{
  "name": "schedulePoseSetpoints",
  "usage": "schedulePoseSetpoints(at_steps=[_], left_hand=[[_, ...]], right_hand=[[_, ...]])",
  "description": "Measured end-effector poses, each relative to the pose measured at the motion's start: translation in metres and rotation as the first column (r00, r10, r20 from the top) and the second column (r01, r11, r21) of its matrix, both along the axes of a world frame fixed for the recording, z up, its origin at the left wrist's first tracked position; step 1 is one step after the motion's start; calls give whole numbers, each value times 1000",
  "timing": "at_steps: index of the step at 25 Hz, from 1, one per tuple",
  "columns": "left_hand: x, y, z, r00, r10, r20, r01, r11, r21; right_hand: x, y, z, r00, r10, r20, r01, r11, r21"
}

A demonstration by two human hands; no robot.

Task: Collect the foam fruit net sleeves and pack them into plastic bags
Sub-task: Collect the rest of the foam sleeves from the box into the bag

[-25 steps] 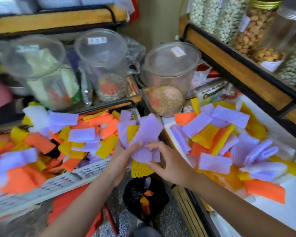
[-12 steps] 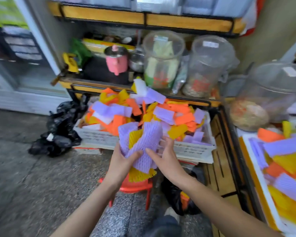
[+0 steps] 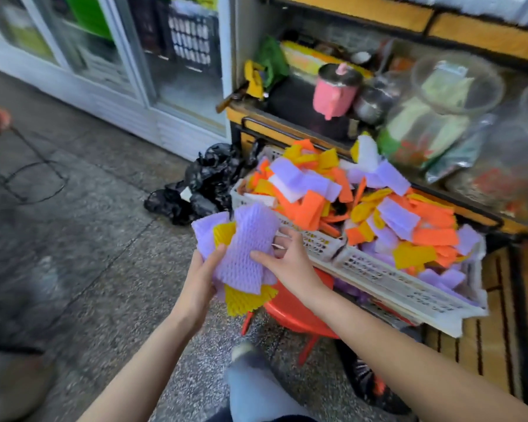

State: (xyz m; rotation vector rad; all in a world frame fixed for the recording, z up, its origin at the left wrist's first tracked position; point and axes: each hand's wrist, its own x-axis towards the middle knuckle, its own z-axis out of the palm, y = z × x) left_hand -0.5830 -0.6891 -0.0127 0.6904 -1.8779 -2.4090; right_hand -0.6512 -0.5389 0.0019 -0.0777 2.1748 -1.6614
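**Foam sleeve stock, shop floor**

White crate (image 3: 378, 278), heaped with loose sleeves (image 3: 387, 214) in orange, purple, yellow and white. Black plastic bags (image 3: 201, 187), crumpled on the floor just left of crate. Red stool (image 3: 290, 312), under crate's near edge. Bundle of purple and yellow sleeves (image 3: 244, 254), held before crate's left corner. Left hand (image 3: 200, 278) gripping bundle from beneath, thumb across front. Right hand (image 3: 290, 263) clasping right edge, thumb pressed on top sleeve.

Pink lidded cup (image 3: 333, 95) sits near some clear jars (image 3: 433, 117), red stool (image 3: 296, 312) on the floor, glass-door cooler (image 3: 177, 65) off left.

A small shop: glass-door cooler (image 3: 177, 74), wooden shelves (image 3: 352, 8), clear jars (image 3: 433, 117) of packaged goods
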Motion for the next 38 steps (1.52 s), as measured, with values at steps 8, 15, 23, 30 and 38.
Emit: schedulePoseSetpoints(at_steps=[8,15,23,30,38], left_hand=[[-78,-126,-15,983,183,19,-177,970,-165],[-176,-246,-12,932,361,42,-315,860,-402],[-243,-386,-32,897,425,122,-311,802,-510],[-297,-531,-43,894,413,175,-239,769,-592],[-392,-594,-74,936,212,282,-15,822,-569]], right_hand=[[-102,-120,-13,977,207,49,-203,977,-70],[-227,-234,0,971,240,-1,-240,970,-18],[-317,-343,-6,975,184,-122,-175,981,86],[-372,-453,-30,981,39,-191,30,939,344],[-403,-569,-64,958,198,-208,-20,769,639]])
